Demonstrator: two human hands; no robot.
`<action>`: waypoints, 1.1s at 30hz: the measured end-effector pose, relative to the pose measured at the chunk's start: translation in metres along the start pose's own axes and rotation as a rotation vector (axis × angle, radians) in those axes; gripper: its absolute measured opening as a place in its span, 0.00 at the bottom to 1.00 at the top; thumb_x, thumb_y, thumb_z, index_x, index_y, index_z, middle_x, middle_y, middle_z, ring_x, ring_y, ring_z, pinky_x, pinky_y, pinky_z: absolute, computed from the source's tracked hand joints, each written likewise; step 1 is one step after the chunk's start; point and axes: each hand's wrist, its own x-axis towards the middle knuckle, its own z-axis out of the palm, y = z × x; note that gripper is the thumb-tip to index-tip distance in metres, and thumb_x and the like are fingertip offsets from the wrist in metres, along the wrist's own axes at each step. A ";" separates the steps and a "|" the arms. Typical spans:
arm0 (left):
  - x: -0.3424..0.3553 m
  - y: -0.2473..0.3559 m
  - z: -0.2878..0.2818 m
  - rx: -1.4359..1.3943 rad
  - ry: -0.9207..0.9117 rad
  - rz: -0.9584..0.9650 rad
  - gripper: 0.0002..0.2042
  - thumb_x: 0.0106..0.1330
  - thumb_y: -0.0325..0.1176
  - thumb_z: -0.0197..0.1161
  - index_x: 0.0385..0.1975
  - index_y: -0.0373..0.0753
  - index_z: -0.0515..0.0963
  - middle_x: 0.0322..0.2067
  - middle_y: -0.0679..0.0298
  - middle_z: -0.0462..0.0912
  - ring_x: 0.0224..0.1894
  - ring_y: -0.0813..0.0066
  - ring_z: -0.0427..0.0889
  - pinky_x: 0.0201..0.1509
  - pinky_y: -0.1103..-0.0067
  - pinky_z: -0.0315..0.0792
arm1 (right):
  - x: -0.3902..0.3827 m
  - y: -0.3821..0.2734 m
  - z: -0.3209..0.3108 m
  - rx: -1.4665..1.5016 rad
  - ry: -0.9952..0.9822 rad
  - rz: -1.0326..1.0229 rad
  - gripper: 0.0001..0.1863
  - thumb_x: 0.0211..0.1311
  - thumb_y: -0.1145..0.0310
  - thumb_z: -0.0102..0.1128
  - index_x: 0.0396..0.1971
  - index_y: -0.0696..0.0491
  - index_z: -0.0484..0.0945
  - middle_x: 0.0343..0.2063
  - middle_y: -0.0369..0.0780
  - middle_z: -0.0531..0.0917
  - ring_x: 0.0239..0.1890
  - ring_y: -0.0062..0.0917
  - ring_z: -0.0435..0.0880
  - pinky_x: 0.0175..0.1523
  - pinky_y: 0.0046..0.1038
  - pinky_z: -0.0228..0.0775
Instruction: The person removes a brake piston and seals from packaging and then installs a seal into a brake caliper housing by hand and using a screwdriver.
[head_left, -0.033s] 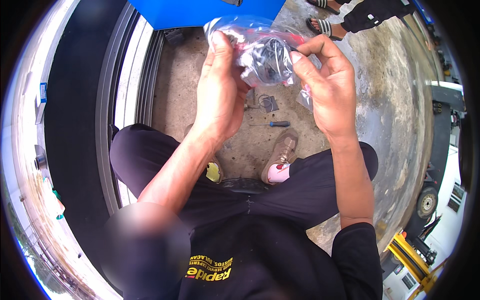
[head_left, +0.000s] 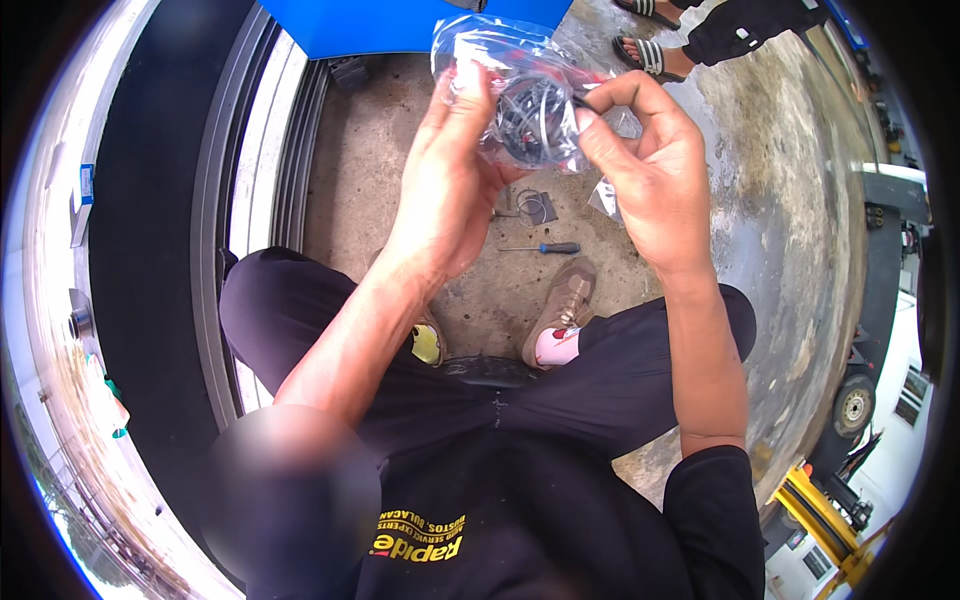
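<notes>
A crinkled clear plastic bag point(head_left: 500, 45) with red markings is held up above the floor between my hands. Inside it shows a round black part point(head_left: 530, 120), its exact kind blurred by glare on the film. My left hand point(head_left: 450, 170) is closed around the bag's left side, thumb on top. At its right edge, my right hand point(head_left: 645, 150) pinches with thumb and index finger; the film and a dark edge of the part meet there. A smaller clear packet point(head_left: 606, 198) shows just below my right hand.
On the concrete below lie a blue-handled screwdriver point(head_left: 558, 248) and a dark square piece point(head_left: 537, 207) with a thin ring. A blue panel point(head_left: 400, 25) stands ahead. Black-and-metal ledges point(head_left: 215, 200) run along the left. Another person's sandalled foot point(head_left: 645, 55) is at the far right.
My left hand has moved slightly to the right and the bag has turned, bringing the black part left and more into sight. My right hand stays almost in place.
</notes>
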 end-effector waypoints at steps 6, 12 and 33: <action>0.001 -0.003 -0.006 0.061 -0.116 -0.195 0.20 0.84 0.44 0.50 0.66 0.39 0.70 0.52 0.67 0.81 0.50 0.82 0.82 0.52 0.77 0.81 | 0.003 -0.004 -0.005 -0.498 -0.137 -0.148 0.10 0.61 0.74 0.72 0.41 0.59 0.83 0.45 0.40 0.83 0.47 0.26 0.84 0.53 0.30 0.76; 0.001 0.000 0.004 -0.018 -0.100 -0.154 0.17 0.85 0.42 0.47 0.62 0.39 0.71 0.50 0.66 0.82 0.49 0.80 0.84 0.52 0.75 0.82 | 0.006 0.006 -0.008 -0.144 -0.088 -0.120 0.09 0.65 0.72 0.71 0.36 0.62 0.82 0.49 0.41 0.82 0.39 0.20 0.84 0.45 0.25 0.77; 0.005 -0.005 -0.003 0.101 0.039 0.170 0.16 0.83 0.46 0.50 0.55 0.41 0.77 0.44 0.70 0.84 0.45 0.86 0.81 0.50 0.83 0.78 | 0.003 -0.009 0.016 -0.590 0.053 -0.433 0.15 0.63 0.78 0.71 0.50 0.56 0.81 0.40 0.35 0.84 0.27 0.09 0.76 0.30 0.16 0.67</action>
